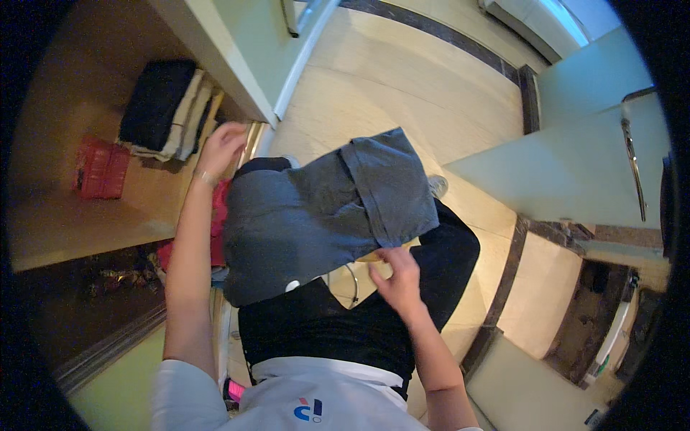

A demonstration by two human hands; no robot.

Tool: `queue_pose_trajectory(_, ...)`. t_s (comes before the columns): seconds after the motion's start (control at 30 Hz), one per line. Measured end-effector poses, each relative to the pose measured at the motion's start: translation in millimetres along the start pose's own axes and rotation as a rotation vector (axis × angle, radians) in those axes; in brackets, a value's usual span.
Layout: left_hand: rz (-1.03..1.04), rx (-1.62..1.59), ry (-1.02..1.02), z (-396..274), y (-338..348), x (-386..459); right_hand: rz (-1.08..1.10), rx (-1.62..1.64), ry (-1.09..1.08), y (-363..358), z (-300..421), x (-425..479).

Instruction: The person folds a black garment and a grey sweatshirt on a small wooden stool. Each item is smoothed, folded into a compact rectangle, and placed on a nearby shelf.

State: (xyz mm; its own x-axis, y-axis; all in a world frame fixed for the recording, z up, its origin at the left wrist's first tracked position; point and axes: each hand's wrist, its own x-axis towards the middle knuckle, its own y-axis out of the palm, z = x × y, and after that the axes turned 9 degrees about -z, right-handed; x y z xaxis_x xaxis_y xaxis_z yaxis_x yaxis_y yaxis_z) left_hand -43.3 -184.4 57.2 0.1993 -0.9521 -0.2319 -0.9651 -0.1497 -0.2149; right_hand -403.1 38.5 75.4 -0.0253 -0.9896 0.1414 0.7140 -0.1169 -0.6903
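A grey fabric garment [323,210] lies spread over my lap and thighs, its right end doubled over. My right hand [398,277] is at the garment's lower right edge, fingers apart and slightly curled; whether they touch the cloth is unclear. My left hand [218,148] is raised by the cabinet's front edge, beyond the garment's upper left corner, with nothing seen in it. Just left of that hand, on the cabinet shelf, stands a stack of folded dark and light clothes [161,108]. Below the garment, a curved hanger-like piece [353,283] shows between my legs.
A red plastic basket [102,167] sits on the wooden shelf [145,223]. Red cloth [218,226] lies between my left forearm and the garment. A pale door with a metal handle [632,156] stands to the right, over a tiled floor [415,81] with dark borders.
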Motion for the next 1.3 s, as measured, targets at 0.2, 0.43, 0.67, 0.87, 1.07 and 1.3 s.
queue_pose_trajectory(0.2,-0.047,-0.442,-0.605,179,-108,-136,0.394,0.319,-0.519,82,141,-16)
queue_pose_trajectory(0.43,-0.088,-1.087,-0.614,225,-63,-221,0.53,-0.333,-0.774,152,187,-47)
queue_pose_trajectory(0.67,-0.1,-1.003,-0.17,185,-104,-201,0.359,0.205,-0.537,152,164,-36)
queue_pose_trajectory(0.87,0.104,-0.708,0.221,33,-103,-179,0.43,0.772,0.238,99,140,-31)
queue_pose_trajectory(1.07,-0.013,-0.136,0.414,-25,-36,-133,0.335,1.318,0.952,95,47,-65)
queue_pose_trajectory(1.3,-0.081,-0.007,0.135,27,-82,-102,0.353,0.893,0.596,91,36,-67)
